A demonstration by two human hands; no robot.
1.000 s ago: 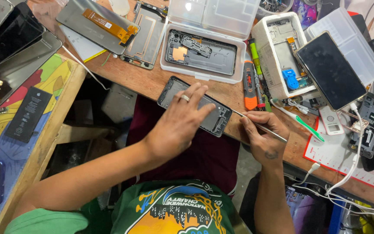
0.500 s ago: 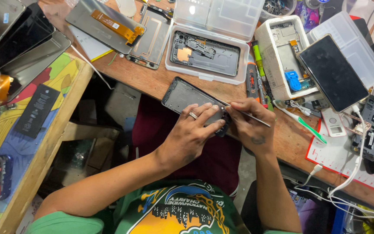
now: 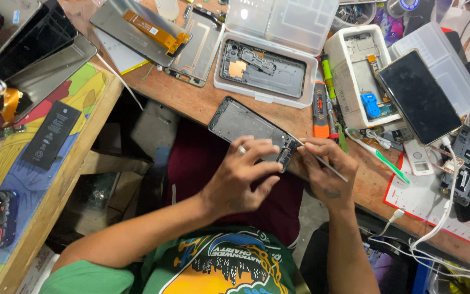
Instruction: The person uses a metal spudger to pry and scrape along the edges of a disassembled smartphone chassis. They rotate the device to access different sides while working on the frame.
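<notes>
Grey flat phone frame (image 3: pixel 246 124) gripped by left hand (image 3: pixel 240 179) fingers; right hand (image 3: pixel 325 174) fingers pinch thin metal tweezers (image 3: pixel 330 166).

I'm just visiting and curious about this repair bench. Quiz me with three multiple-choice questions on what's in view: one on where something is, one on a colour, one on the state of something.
1. Where does the opened phone frame sit?
A. At the wooden table's near edge, under both hands
B. Inside the white box
C. On the floor

2. What colour is the handle of the screwdriver lying right of the clear plastic case?
A. Blue
B. Orange and black
C. White

3. How does the clear plastic case stand?
A. Shut
B. Lid open, with a phone part inside
C. Open and empty

Answers:
1 A: the left hand steadies the frame at the edge while the right hand works a thin metal tool on it.
2 B: the handle shows orange with black.
3 B: the lid is tipped back and a dark part lies in the tray.
</notes>
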